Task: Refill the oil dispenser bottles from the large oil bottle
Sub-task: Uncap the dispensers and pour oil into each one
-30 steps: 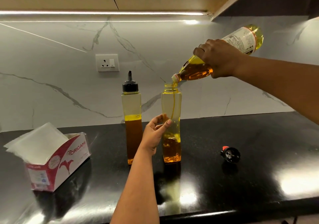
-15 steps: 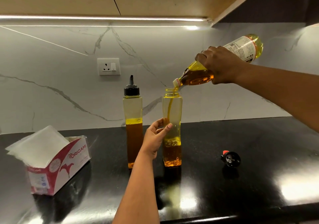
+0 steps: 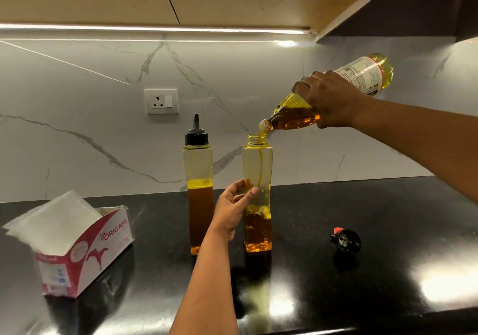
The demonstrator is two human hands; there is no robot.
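My right hand (image 3: 329, 99) grips the large oil bottle (image 3: 294, 115), tilted neck-down, its mouth just over the open dispenser bottle (image 3: 257, 166). A thin stream of golden oil runs down inside that dispenser, which is roughly a third full. My left hand (image 3: 232, 212) curls around the dispenser's left side at mid-height, thumb and fingers against the plastic. A second dispenser bottle (image 3: 198, 179) with a black spout cap stands just left, about half full. The loose black cap (image 3: 345, 240) with a red tip lies on the counter to the right.
A red and white Origami tissue box (image 3: 85, 246) with tissues sticking out sits at the left on the glossy black counter (image 3: 362, 283). A marble backsplash with a wall socket (image 3: 161, 101) rises behind, with cabinets overhead.
The oil in the open dispenser has risen slightly as the pour continues. Both hands keep their hold; the view has shifted a little.
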